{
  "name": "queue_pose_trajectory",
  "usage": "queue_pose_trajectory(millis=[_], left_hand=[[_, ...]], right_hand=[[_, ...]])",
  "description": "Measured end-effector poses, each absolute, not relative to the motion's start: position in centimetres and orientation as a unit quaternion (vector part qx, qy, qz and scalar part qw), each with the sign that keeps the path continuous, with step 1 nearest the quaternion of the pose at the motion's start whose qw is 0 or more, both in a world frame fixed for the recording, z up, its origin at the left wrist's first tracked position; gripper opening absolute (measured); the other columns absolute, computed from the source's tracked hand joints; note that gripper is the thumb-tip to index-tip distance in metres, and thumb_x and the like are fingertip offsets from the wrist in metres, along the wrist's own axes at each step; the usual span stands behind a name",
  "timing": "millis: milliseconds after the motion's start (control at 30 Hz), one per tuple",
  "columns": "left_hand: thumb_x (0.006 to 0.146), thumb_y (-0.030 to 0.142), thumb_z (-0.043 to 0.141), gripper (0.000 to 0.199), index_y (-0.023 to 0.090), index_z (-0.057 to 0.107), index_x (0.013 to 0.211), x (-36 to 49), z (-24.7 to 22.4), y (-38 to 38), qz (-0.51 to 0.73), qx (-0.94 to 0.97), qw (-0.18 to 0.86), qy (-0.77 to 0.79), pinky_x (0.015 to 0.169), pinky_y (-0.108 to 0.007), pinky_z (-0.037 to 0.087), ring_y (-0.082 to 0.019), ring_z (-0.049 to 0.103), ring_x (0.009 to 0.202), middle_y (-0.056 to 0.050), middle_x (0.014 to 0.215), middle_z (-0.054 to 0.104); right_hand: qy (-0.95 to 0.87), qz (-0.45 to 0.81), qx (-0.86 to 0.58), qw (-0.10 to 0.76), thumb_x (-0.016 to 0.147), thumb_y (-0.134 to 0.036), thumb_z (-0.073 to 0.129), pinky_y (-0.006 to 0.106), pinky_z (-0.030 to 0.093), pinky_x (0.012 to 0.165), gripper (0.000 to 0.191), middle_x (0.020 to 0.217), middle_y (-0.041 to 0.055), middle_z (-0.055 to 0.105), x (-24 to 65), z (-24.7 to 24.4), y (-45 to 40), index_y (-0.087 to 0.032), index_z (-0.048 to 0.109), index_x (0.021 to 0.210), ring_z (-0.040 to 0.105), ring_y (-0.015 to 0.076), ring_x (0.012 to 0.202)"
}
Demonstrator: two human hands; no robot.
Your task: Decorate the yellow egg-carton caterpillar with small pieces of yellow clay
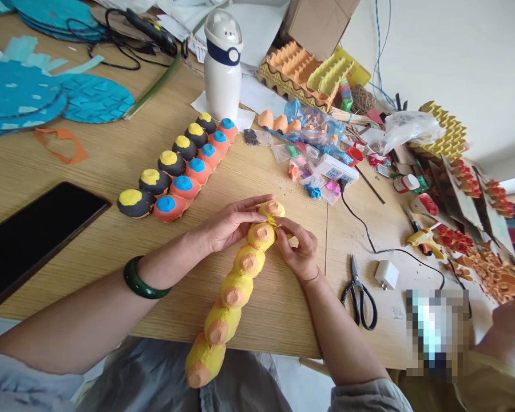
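A yellow egg-carton strip (234,296) with bare orange tips slants from the table over its front edge towards my lap. At its far end my left hand (236,220) grips the strip from the left side, thumb on top near the first gap between bumps. My right hand (299,246) pinches a bit of yellow clay (271,219) against that same gap from the right. Farther back lie a black strip with yellow tops (170,163) and a red-orange strip with blue tops (197,170), side by side.
A black phone (43,234) lies at the left. Behind the strips stands a white bottle (223,86). Black scissors (359,297), a white plug (386,274) and a glue gun (427,240) are at the right, near a cable. Another person's hand (512,329) is at the far right.
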State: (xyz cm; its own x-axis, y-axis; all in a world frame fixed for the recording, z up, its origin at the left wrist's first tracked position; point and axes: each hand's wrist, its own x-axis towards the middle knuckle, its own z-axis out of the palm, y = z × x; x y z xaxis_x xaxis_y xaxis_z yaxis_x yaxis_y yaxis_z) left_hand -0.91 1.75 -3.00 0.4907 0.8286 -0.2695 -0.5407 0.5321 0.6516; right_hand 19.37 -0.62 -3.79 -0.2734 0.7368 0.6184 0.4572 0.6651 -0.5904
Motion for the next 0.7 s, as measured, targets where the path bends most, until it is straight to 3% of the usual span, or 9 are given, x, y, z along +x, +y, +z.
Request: queue_pose_trajectory(millis=[233, 433, 700], left_hand=[[0.08, 0.018, 0.083, 0.046, 0.035, 0.079, 0.123, -0.8, -2.9, 1.6, 0.408, 0.265, 0.818, 0.306, 0.08, -0.025, 0.059, -0.021, 0.073, 0.105, -0.001, 0.121, 0.078], [0.076, 0.002, 0.077, 0.044, 0.026, 0.082, 0.112, -0.3, -1.6, 1.6, 0.419, 0.201, 0.833, 0.3, 0.079, -0.024, 0.055, -0.015, 0.072, 0.089, -0.001, 0.105, 0.079], [0.075, 0.001, 0.073, 0.041, 0.025, 0.082, 0.107, -0.2, -1.1, 1.6, 0.415, 0.181, 0.833, 0.319, 0.072, -0.024, 0.055, -0.016, 0.071, 0.083, 0.0, 0.098, 0.08]], right_hand=[[-0.77, 0.151, -0.398, 0.475, 0.096, -0.019, 0.068, 0.024, 0.059, 0.062, 0.01, 0.084, 0.0011, 0.078, 19.8, -3.7, -0.6, -0.023, 0.07, 0.105, 0.069, 0.0112, 0.064], [-0.794, 0.121, -0.397, 0.445, 0.097, -0.02, 0.066, 0.025, 0.055, 0.059, 0.009, 0.077, 0.0, 0.075, 19.9, -3.6, -0.4, -0.024, 0.072, 0.103, 0.066, 0.0115, 0.06], [-0.787, 0.128, -0.403, 0.449, 0.098, -0.017, 0.064, 0.023, 0.055, 0.057, 0.01, 0.078, 0.0006, 0.075, 19.5, -3.7, -0.4, -0.023, 0.068, 0.105, 0.066, 0.0109, 0.06]])
